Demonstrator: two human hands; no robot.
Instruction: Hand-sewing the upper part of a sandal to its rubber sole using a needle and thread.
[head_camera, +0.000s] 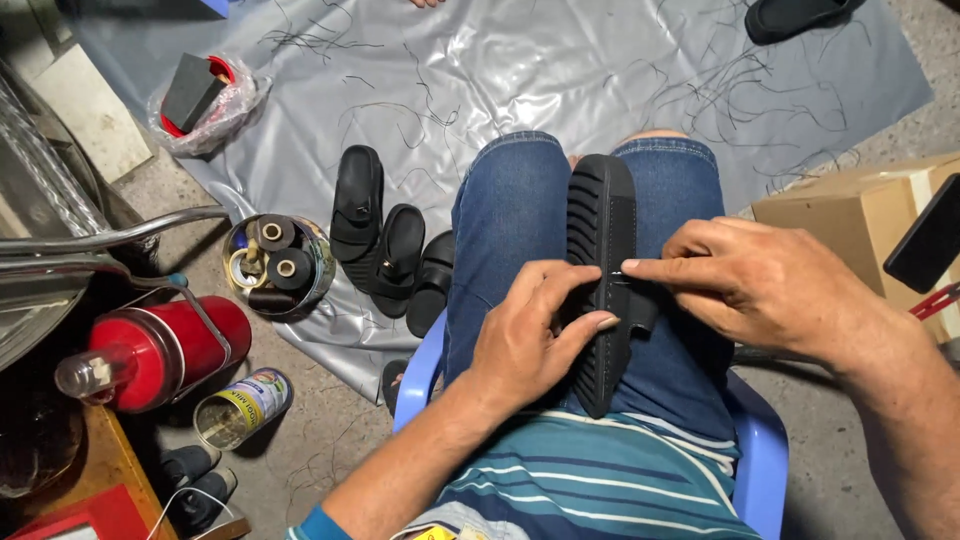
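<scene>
The black ribbed rubber sandal (601, 290) lies sole-up along your lap, between your jeans-clad thighs. Your left hand (530, 335) clamps its near edge and steadies it; your right hand (760, 285) pinches something thin at the sole's side edge, a needle or thread by the look, though it's too small to tell. You seem mid-stitch on the strap join, so the next pull wants a firm, straight draw. More black sandals (385, 240) lie on the grey plastic sheet (560, 70) beside a round tin of thread spools (278, 265).

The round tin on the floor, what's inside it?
Inside the round tin stand dark thread spools with pale cores, plus a yellowish ring at the left. Whatever lies under them at the bottom is hidden.
</scene>
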